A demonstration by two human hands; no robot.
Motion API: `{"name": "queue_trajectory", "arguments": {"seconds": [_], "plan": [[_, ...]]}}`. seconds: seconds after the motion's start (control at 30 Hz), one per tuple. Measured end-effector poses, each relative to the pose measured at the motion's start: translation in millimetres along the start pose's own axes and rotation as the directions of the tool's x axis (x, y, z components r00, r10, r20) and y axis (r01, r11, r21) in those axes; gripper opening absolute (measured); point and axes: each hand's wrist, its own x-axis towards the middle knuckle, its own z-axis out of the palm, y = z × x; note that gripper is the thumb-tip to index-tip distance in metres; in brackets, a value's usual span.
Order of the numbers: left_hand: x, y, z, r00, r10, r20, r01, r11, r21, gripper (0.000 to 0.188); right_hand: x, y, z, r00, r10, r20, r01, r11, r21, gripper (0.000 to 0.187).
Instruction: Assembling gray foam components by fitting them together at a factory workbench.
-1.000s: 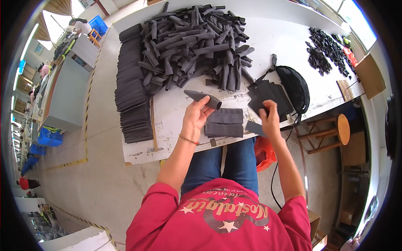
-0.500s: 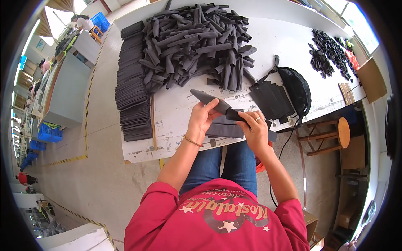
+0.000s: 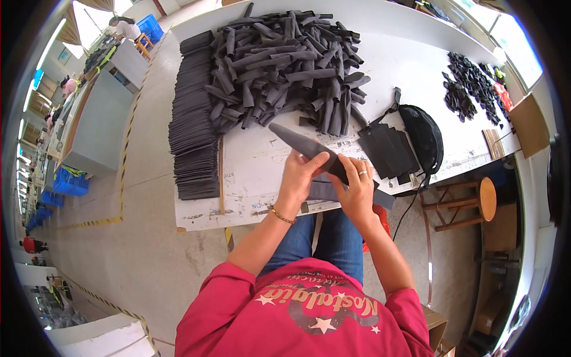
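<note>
Tube [image 3: 295, 140] juts past left grip [image 3: 299, 177].

Two hands [image 3: 357, 189], one held sleeve [image 3: 297, 141]; one bag [image 3: 421, 137], one stool [image 3: 488, 198]; one stack [image 3: 195, 119] along the table's [image 3: 250, 154] left edge.

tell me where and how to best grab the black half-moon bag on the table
The black half-moon bag is probably best pinched at its curved edge, coming from the right: black panels crowd its left side, while white tabletop borders the curve.
</note>
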Motion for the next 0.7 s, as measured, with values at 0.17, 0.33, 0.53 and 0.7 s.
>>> {"name": "queue_trajectory", "arguments": {"seconds": [0.17, 0.33, 0.53, 0.7], "plan": [[3.0, -7.0, 0.8, 0.973, -0.036, 0.229, 0.092, 0.966, -0.242, 0.03, -6.3, -12.3, 3.3, 0.991, -0.011, 0.133, 0.002, 0.998, 0.066, 0.049], [-5.6, -26.4, 3.3, 0.958, 0.049, 0.282, 0.006, 0.981, -0.193, 0.029, -16.0, 0.0, 3.7, 0.977, -0.06, 0.206, 0.025, 0.986, 0.165, 0.043], [0.0, -5.1, -3.2, 0.99, 0.099, 0.106, -0.071, 0.969, -0.236, 0.031, -10.9, 5.1, -11.3, 0.959, -0.031, 0.282, -0.013, 0.988, 0.152, 0.037], [-10.2, -35.8, 7.7, 0.975, 0.026, 0.22, 0.059, 0.927, -0.371, 0.032, -6.1, 0.7, -2.3, 0.953, -0.078, 0.293, 0.019, 0.979, 0.201, 0.031]]}}
